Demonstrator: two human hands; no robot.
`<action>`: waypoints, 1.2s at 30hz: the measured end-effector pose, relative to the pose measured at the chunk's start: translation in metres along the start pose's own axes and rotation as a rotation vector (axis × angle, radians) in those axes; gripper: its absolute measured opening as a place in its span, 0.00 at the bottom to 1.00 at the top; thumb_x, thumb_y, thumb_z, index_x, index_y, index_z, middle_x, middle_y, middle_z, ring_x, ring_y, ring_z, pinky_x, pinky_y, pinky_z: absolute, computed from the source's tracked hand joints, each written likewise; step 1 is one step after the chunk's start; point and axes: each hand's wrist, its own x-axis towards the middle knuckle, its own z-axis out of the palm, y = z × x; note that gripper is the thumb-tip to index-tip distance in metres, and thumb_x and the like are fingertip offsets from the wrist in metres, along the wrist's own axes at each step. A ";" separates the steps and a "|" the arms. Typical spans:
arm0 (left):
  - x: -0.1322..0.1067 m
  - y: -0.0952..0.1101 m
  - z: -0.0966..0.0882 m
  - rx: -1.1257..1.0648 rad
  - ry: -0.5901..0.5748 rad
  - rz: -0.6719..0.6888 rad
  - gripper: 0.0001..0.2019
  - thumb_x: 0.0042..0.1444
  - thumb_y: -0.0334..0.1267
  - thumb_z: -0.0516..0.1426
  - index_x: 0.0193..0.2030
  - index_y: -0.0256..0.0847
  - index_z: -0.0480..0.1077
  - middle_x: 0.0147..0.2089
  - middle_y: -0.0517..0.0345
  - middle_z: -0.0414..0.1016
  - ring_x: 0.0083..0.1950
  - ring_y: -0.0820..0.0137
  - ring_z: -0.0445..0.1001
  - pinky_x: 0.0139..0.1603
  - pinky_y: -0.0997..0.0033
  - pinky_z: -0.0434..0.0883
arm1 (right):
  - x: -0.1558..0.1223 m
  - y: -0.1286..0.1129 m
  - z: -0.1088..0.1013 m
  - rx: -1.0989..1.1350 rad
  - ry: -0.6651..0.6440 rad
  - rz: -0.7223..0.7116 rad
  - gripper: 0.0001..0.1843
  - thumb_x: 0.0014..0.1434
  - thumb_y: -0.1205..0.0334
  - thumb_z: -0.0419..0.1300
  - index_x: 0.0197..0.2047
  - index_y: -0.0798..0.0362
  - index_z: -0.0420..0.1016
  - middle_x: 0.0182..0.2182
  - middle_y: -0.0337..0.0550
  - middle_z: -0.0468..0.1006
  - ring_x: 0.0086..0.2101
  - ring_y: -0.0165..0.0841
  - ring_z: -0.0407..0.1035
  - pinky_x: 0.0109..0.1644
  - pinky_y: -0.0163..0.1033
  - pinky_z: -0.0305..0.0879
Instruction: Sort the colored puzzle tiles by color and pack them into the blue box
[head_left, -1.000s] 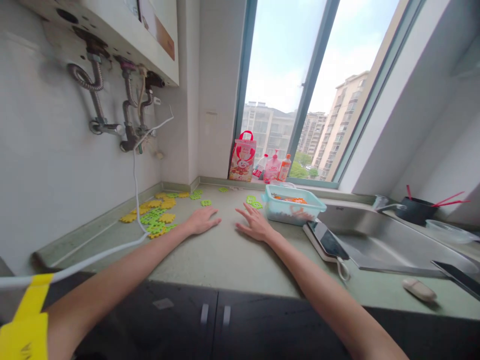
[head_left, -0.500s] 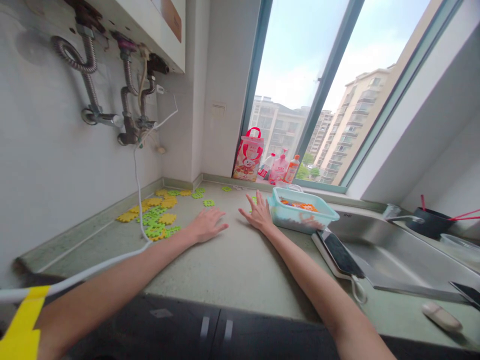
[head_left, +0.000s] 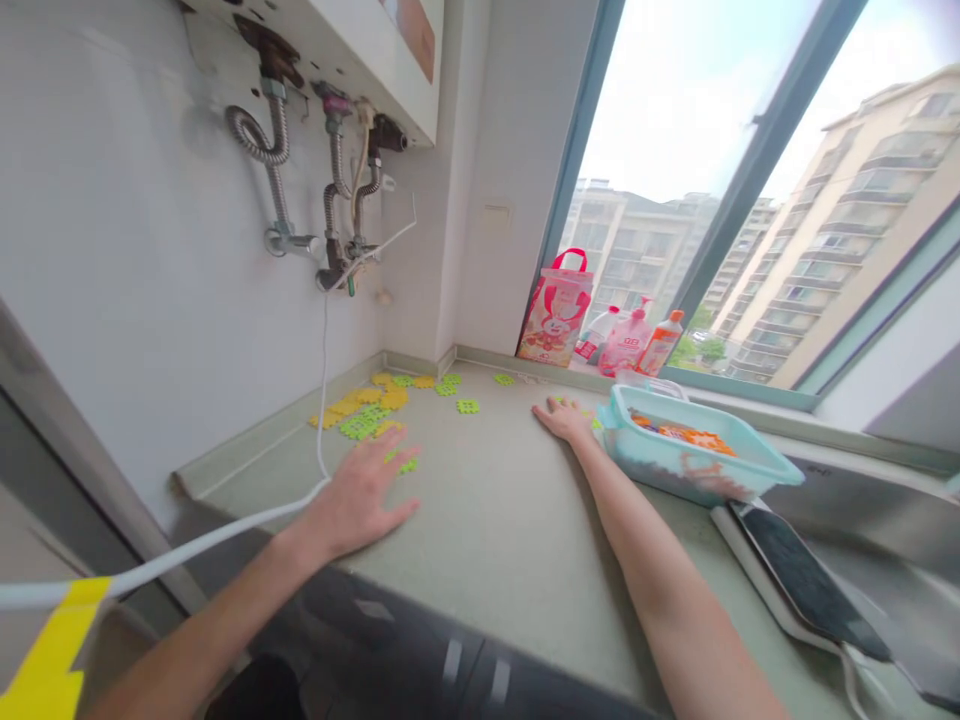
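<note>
My left hand (head_left: 358, 500) lies flat and open on the pale green counter (head_left: 495, 520), fingers spread, just in front of a scatter of yellow and green interlocking toy pieces (head_left: 367, 412). My right hand (head_left: 564, 418) reaches far across the counter, palm down with fingers stretched out, resting on green pieces beside the left end of a light blue plastic bin (head_left: 690, 462) that holds orange pieces. Neither hand holds anything.
A white cable (head_left: 324, 380) hangs from pipes (head_left: 330, 190) under a wall heater and trails across the counter. A pink bag (head_left: 555, 310) and bottles (head_left: 634, 342) stand on the window sill. A phone on a white slab (head_left: 799, 580) lies right of the bin.
The view has swung left and closer. My right hand has reached farther forward to the green pieces by the bin. My left hand has drawn back toward the counter's front edge.
</note>
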 end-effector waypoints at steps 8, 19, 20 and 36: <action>-0.023 -0.050 -0.010 0.007 0.014 -0.070 0.14 0.59 0.49 0.63 0.49 0.52 0.82 0.65 0.55 0.74 0.69 0.51 0.68 0.73 0.44 0.64 | -0.029 -0.003 0.001 0.097 0.041 -0.430 0.31 0.72 0.42 0.51 0.72 0.47 0.68 0.72 0.53 0.64 0.71 0.48 0.56 0.74 0.60 0.47; -0.016 -0.044 -0.010 0.000 -0.062 0.004 0.18 0.62 0.44 0.61 0.58 0.52 0.78 0.57 0.59 0.83 0.65 0.54 0.73 0.68 0.50 0.66 | -0.126 -0.159 -0.010 0.296 0.194 -1.187 0.29 0.75 0.56 0.50 0.76 0.50 0.59 0.74 0.50 0.59 0.73 0.42 0.51 0.77 0.58 0.43; -0.014 -0.042 -0.010 -0.001 -0.064 0.009 0.18 0.62 0.43 0.61 0.58 0.52 0.79 0.57 0.59 0.83 0.65 0.54 0.73 0.68 0.50 0.65 | -0.125 -0.177 -0.008 0.299 0.157 -1.267 0.29 0.75 0.59 0.49 0.76 0.49 0.58 0.74 0.48 0.59 0.73 0.41 0.52 0.77 0.56 0.45; -0.075 -0.068 -0.031 -0.174 0.049 -0.100 0.13 0.65 0.42 0.59 0.53 0.43 0.78 0.52 0.53 0.82 0.53 0.61 0.81 0.56 0.65 0.77 | -0.105 -0.224 0.005 0.363 0.258 -0.940 0.23 0.73 0.55 0.56 0.67 0.52 0.71 0.70 0.56 0.66 0.67 0.47 0.60 0.70 0.56 0.55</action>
